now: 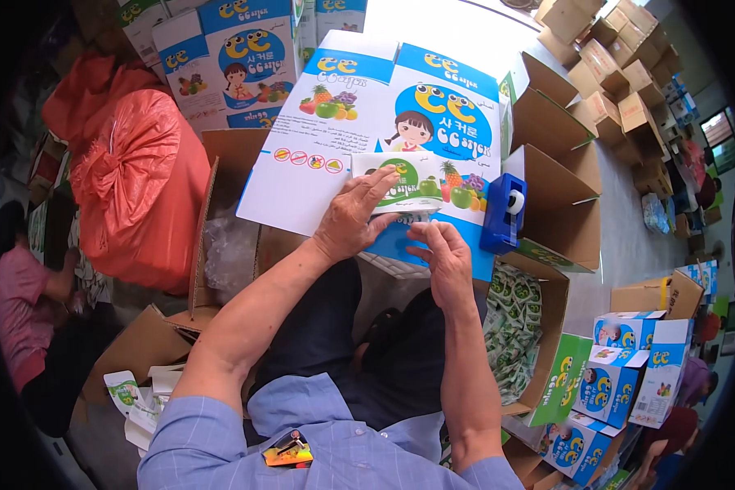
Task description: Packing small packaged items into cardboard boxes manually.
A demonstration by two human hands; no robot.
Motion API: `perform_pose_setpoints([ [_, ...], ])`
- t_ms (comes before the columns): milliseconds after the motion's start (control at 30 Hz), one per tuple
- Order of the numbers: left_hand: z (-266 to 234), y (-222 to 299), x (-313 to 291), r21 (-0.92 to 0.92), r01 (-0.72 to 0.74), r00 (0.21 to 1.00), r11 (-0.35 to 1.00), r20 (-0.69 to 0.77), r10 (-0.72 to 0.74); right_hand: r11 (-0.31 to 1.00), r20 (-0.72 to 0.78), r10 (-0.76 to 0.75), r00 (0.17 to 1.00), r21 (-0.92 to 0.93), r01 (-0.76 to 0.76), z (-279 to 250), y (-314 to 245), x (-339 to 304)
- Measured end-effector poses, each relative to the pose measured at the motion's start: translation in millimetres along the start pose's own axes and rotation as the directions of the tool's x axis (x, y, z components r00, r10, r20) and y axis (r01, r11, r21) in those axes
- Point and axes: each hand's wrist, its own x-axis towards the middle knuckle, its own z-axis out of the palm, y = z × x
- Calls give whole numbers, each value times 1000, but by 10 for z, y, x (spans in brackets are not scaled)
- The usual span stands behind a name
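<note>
A small white and green carton [407, 186] lies on a large flat printed cardboard piece [302, 180] in front of me. My left hand [347, 216] is closed on the carton's left part, fingers on top and thumb along its near edge. Close to the carton's near right corner, my right hand [445, 255] has thumb and forefinger pinched together. Something clear and shiny shows by those fingertips, too small to make out. Right of my right hand stands a blue tape dispenser [505, 216] with a white-cored roll.
Open brown cartons [559, 196] stand along the right. Below them, a box holds many green-white packets [513, 327]. A big red sack [135, 180] bulges at left. Printed blue-white boxes [604, 388] are stacked at lower right. Another person [33, 286] sits at far left.
</note>
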Motion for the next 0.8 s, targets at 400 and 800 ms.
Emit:
perform_pose_setpoints([
  [400,-27,-34,-24,-30,-6,1000,1000,12,7,996,-64,60,996,-57,-64,254,268,256],
  [800,46,11,11,29,-4,1000,1000,-3,4,962,-69,222,973,-150,-230,149,202,235],
])
